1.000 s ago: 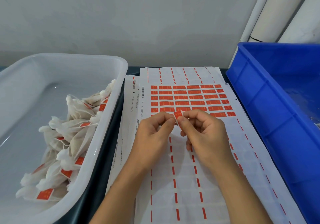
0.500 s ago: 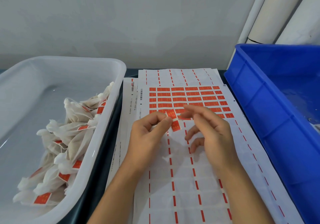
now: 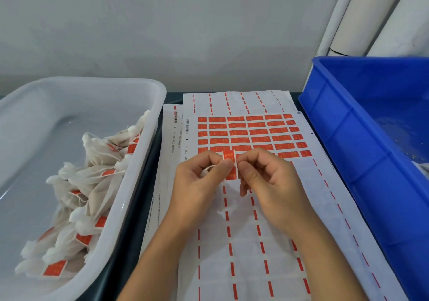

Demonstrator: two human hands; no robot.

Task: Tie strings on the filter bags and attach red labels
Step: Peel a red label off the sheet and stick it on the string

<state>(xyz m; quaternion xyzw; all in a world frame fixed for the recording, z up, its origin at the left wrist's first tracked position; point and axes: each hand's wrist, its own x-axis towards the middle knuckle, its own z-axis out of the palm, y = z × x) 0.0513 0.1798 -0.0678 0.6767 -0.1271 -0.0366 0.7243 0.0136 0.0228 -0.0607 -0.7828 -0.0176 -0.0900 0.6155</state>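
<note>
Both hands pinch one red label above the label sheet at the middle of the worktop.

The left hand pinches the red label and a thin white string between thumb and forefinger; the right hand has its fingers curled on the label's other edge. The label sheet lies flat beneath. Finished filter bags fill the white tub at the left edge; a blue crate stands at the right edge.

Single head view, looking forward-down, close over hands, wall beyond
</note>
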